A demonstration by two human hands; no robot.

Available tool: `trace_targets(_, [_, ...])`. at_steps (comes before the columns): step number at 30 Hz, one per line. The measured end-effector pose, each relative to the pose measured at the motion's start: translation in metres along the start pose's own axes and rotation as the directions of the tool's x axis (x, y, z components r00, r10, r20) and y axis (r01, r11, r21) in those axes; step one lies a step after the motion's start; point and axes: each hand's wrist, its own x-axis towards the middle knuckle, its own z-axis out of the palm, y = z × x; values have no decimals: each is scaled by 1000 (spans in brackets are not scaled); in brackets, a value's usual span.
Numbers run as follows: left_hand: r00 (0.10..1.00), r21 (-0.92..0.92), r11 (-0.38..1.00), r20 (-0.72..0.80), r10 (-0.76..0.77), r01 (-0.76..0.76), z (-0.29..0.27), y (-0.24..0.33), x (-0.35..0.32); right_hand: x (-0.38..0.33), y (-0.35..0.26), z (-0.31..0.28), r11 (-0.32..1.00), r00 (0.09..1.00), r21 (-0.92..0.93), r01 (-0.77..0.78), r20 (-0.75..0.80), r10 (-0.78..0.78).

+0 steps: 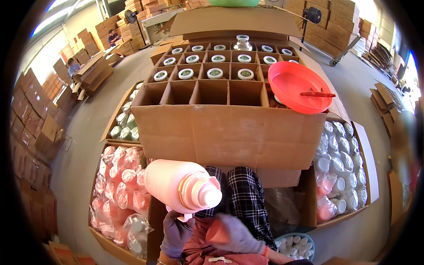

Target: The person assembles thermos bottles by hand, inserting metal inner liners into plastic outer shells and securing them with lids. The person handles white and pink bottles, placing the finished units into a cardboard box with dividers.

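Observation:
A pale pink vacuum flask (pixel 165 183) lies tilted in front of me, its white stopper end pointing right. My left hand (pixel 176 236), in a grey glove, is closed on the flask's handle beneath its body. Close beside it, over my lap, my gloved right hand (pixel 242 235) is smeared by motion. A coral-pink cup (pixel 217 232) sits in the fingers of that hand. Beyond the flask stands a large brown carton (pixel 229 132) with cardboard dividers. Several upright pieces with round white-rimmed tops (pixel 215 73) fill its back rows; the nearest cells hold none that I can see.
A red round tray (pixel 296 81) with a thin dark-red tool rests on the carton's right corner. Cartons of plastic-wrapped pink cups (pixel 119 190) and white cups (pixel 346 168) flank me. A blue basin of small white parts (pixel 295 247) stands low right. Two people are far left.

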Motion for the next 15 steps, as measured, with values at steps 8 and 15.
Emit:
trace_targets(8, [977,389,897,113,182,-212,38,-10,-3,83,-59,-100,896,835,-210,390,-330,-441])
trace_targets(15, [897,741,509,324,300,-438,10,-15,30,101,-29,-91,815,835,576,-65,-416,361])
